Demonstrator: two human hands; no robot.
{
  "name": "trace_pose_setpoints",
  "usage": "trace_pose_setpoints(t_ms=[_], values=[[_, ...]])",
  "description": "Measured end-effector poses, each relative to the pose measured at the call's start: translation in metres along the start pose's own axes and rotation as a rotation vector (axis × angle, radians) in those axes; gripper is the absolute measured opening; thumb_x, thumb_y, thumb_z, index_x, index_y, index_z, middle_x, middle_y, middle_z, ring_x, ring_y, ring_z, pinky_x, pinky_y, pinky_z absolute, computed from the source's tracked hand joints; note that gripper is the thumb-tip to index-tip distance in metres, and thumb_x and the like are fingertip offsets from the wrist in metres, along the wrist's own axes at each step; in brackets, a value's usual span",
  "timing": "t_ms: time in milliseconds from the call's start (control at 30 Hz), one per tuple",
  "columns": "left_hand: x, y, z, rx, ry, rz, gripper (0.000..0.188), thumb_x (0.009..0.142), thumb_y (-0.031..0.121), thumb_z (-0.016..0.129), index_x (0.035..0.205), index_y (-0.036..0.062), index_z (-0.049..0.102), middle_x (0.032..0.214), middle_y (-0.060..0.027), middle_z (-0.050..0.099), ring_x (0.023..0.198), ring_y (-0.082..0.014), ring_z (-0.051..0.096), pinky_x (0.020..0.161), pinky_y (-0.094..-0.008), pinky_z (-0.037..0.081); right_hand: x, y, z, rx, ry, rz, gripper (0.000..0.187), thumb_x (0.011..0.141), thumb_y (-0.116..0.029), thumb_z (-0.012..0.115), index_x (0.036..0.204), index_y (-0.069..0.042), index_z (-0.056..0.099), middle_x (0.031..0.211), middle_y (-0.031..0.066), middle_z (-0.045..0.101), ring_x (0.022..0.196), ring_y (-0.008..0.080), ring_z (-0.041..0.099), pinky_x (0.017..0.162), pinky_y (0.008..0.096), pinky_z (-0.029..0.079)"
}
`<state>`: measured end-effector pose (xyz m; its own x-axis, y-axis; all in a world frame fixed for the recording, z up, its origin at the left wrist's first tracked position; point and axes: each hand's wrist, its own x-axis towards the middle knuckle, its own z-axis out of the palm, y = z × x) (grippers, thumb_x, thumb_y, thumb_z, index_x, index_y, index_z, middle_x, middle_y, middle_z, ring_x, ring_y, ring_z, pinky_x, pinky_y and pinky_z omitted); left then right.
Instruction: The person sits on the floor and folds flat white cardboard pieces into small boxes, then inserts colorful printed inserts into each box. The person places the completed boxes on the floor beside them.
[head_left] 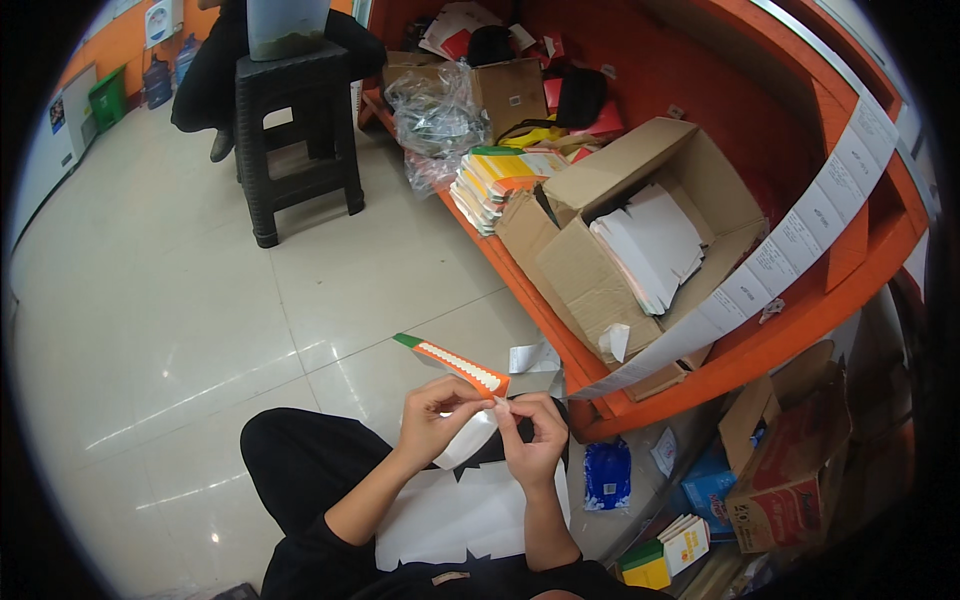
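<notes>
Above my lap I hold a folded paper carton (460, 365), orange with a scalloped white strip and a green end. My left hand (437, 418) pinches its near end from the left. My right hand (533, 440) has thumb and fingers closed at the same near end, almost touching the left fingertips. A glossy white flap (468, 441) shows below and between the hands; whether it belongs to the carton I cannot tell. Flat white card sheets (445, 515) with notched edges lie across my lap, under my forearms.
An orange shelf (545, 330) to the right bears a cardboard box (565, 262) of white cards, stacked folded cartons (485, 190) and plastic wrap (435, 115). A long label strip (785, 245) hangs there. A black stool (300, 120) stands far left, near a seated person. Boxes (785, 500) sit lower right.
</notes>
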<state>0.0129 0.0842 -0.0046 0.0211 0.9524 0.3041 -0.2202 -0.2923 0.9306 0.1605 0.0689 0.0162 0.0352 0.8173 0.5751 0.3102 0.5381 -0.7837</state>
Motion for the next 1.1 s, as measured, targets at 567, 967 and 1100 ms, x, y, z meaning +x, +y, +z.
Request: trace_pose_setpoints(t_ms=[567,967,1100], values=[[-0.001,0.012,-0.007,0.269,-0.111,0.162,0.012,0.079,0.000,0.073,0.091,0.0000,0.073,0.089,-0.0099,0.072,0.077,-0.0162,0.070,0.072,-0.0264,0.057,-0.002,0.008,-0.017,0.356,-0.112,0.216,0.011,0.077,0.007,0.074,0.086,0.002,0.071,0.087,0.0095,0.066,0.081,0.0137,0.062,0.076,0.0261,0.049],[-0.005,0.001,0.005,0.075,-0.038,0.046,0.018,0.084,0.004,0.070,0.100,-0.0039,0.068,0.091,-0.0123,0.071,0.087,-0.0190,0.070,0.078,-0.0304,0.056,0.005,0.016,-0.014,0.378,-0.091,0.203,0.007,0.083,0.005,0.068,0.090,0.004,0.066,0.087,0.0082,0.064,0.082,0.0128,0.059,0.074,0.0256,0.047],[-0.003,-0.002,-0.008,0.249,-0.085,-0.011,0.021,0.084,0.006,0.071,0.104,-0.0008,0.069,0.090,-0.0081,0.071,0.075,-0.0142,0.068,0.069,-0.0277,0.055,0.004,0.018,-0.012,0.273,-0.094,0.184,0.006,0.085,0.002,0.068,0.089,0.005,0.066,0.087,0.0080,0.064,0.081,0.0126,0.059,0.074,0.0245,0.047]])
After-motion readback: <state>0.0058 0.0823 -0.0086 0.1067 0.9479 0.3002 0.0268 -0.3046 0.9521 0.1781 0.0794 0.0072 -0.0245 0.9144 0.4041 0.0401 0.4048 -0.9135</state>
